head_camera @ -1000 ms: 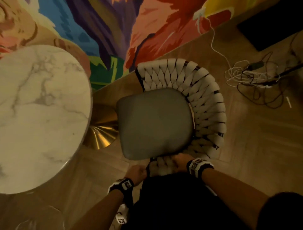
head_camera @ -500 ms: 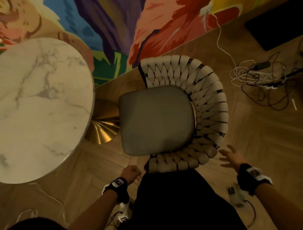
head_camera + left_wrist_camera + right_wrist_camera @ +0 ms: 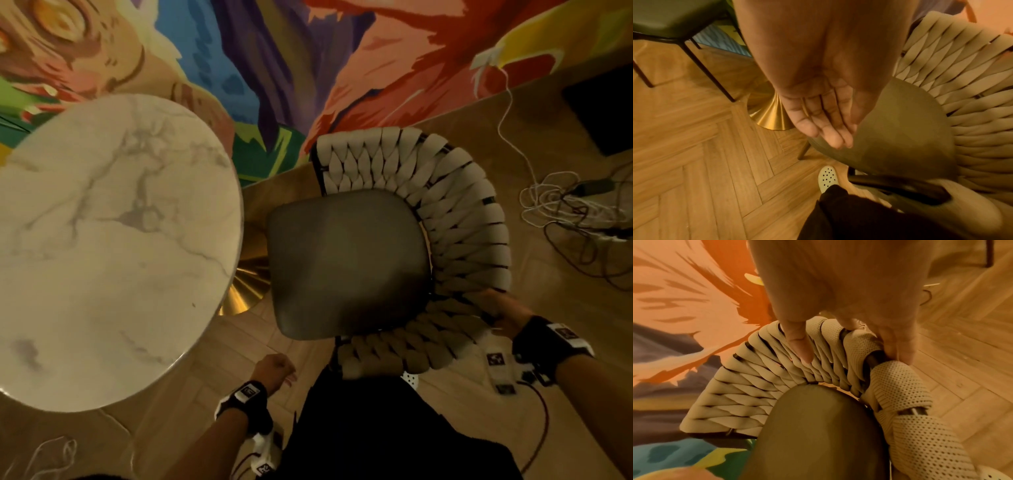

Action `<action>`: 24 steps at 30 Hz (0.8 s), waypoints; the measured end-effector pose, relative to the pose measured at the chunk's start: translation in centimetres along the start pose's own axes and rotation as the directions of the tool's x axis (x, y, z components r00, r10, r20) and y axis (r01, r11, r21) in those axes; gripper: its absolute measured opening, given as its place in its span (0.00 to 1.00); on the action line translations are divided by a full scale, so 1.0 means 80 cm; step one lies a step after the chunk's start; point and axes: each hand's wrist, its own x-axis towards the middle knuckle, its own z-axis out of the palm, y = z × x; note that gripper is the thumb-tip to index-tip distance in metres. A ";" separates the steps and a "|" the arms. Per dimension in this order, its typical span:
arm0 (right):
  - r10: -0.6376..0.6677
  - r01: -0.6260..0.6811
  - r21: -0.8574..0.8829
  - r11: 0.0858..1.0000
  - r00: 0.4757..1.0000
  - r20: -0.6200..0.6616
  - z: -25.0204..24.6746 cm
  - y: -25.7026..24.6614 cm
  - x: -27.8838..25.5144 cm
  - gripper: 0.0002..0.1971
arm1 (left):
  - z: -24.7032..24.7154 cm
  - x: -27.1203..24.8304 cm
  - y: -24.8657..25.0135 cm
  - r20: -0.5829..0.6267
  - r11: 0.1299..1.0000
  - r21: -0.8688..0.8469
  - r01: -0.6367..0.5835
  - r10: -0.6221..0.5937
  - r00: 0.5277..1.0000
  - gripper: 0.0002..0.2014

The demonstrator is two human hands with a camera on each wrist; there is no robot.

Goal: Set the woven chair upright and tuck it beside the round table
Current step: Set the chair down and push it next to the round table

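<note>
The woven chair (image 3: 462,222) stands upright on the wooden floor, its grey seat (image 3: 346,260) facing the round marble table (image 3: 102,240) just to its left. My right hand (image 3: 496,311) grips the chair's woven rim at the near right. In the right wrist view the thumb (image 3: 797,345) lies on the inner straps (image 3: 746,394) while the fingers (image 3: 898,352) curl over the outer frame bar. My left hand (image 3: 274,370) hangs free near the seat's front left corner. Its fingers (image 3: 828,126) are relaxed and hold nothing, just above the seat edge (image 3: 900,138).
The table's gold cone base (image 3: 250,274) sits between table and chair. A painted mural wall (image 3: 308,68) runs behind both. Tangled cables (image 3: 565,205) lie on the floor to the right. A second dark-legged chair (image 3: 674,16) stands beyond the base. My white shoe (image 3: 827,178) is under the near rim.
Both hands let go of the near end of the rim. The right hand swung out to the right and now grips the rim there. The left hand stays free.
</note>
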 end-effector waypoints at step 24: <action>-0.089 0.172 -0.228 0.958 0.939 0.333 0.176 -0.200 0.142 0.10 | -0.050 0.072 0.190 -0.026 0.611 -0.770 0.183 -0.316 0.948 0.09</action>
